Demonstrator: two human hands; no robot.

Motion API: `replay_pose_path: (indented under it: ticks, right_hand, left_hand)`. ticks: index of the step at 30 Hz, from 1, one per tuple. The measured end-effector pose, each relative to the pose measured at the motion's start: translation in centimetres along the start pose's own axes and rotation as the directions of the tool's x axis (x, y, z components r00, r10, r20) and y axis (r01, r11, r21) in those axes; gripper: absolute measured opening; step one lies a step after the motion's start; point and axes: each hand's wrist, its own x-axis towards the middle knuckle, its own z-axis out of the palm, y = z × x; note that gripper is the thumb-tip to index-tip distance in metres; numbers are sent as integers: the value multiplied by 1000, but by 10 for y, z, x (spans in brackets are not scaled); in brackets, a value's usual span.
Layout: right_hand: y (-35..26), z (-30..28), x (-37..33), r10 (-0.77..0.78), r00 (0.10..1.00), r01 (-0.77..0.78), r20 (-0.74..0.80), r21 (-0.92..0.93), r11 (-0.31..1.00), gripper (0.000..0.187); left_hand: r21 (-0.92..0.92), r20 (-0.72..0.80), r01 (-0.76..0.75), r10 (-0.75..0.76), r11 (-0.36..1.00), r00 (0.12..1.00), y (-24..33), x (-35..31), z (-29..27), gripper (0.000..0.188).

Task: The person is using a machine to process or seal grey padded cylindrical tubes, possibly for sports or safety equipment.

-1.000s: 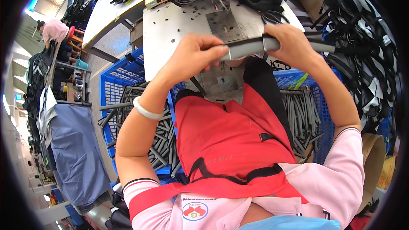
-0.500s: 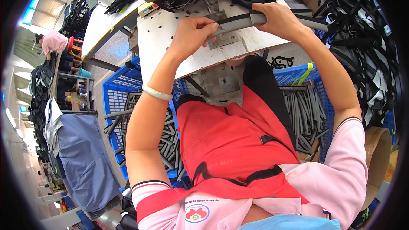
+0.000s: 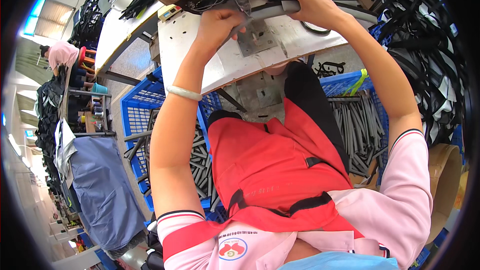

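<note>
in the head view, the grey tube (image 3: pixel 270 11) is held over the far part of the white table (image 3: pixel 187 62), its long axis running left to right in a shallow arch. its free end points right, past the right hand (image 3: pixel 315 7), dipping slightly toward the person. the right hand grasps it midway; the left hand (image 3: pixel 220 26) is closed on its left part.

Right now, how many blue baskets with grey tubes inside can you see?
2. The left basket is to the left of the red apron, and the right basket is to its right. More could be hidden underneath or behind.
</note>
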Motion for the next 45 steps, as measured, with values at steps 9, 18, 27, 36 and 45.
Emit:
replay_pose_path:
  ticks: [9,18,27,36,45]
  right_hand:
    - [-128,0,-83,-316,911,305,264,83,949,18]
    - [-98,17,-90,-309,929,267,206,207,941,24]
    - [-15,-36,-83,21,993,-54,120,285,957,48]
    - [8,-33,-61,96,994,-109,55,322,940,50]
    - [16,-26,-50,118,989,-142,91,334,932,55]
  left_hand:
    - [236,24,-115,112,965,993,-2,-50,27,26]
    - [-128,279,140,-100,982,955,-34,-81,22,34]
    - [212,28,-35,30,977,999,8,-87,-2,30]
    - [96,-14,-16,17,995,1000,13,-46,0,33]
    - [115,-43,37,-33,993,999,11,-31,-1,27]
